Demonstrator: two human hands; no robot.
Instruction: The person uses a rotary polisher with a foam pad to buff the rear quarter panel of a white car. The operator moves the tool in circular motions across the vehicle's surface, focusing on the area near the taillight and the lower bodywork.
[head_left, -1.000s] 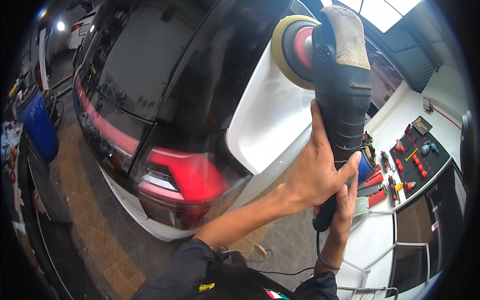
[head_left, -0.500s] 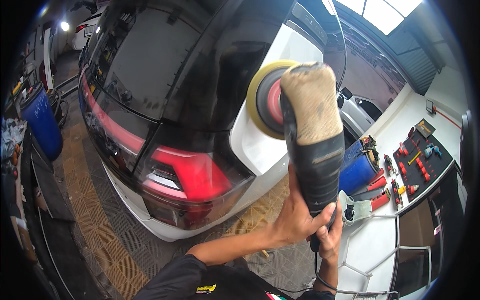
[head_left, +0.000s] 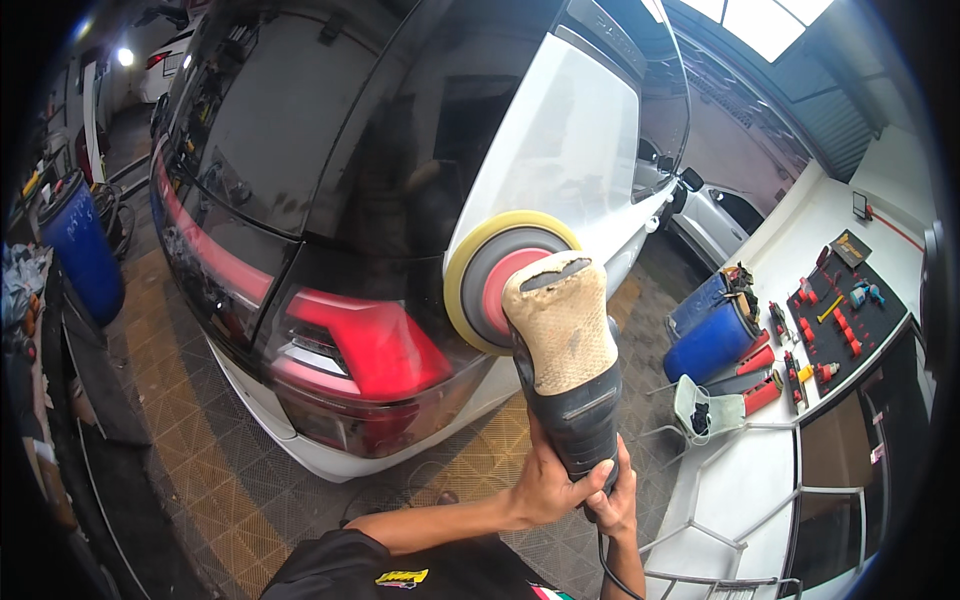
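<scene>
A corded car polisher with a black body and a worn tan head cover is in both my hands. My left hand wraps the lower handle from the left, and my right hand closes round its end from the right. The yellow foam pad faces the white rear side panel of a car, just right of the red tail light. Whether the pad touches the paint, I cannot tell. A black cord drops from the handle past my right wrist.
Blue barrels and a pale green chair stand to the right, near a black tool board on the wall. Another blue barrel is at the left. Patterned floor tiles surround the car.
The polisher has come down and to the left with both hands on it. Its pad has moved from high on the white panel to beside the tail light.
</scene>
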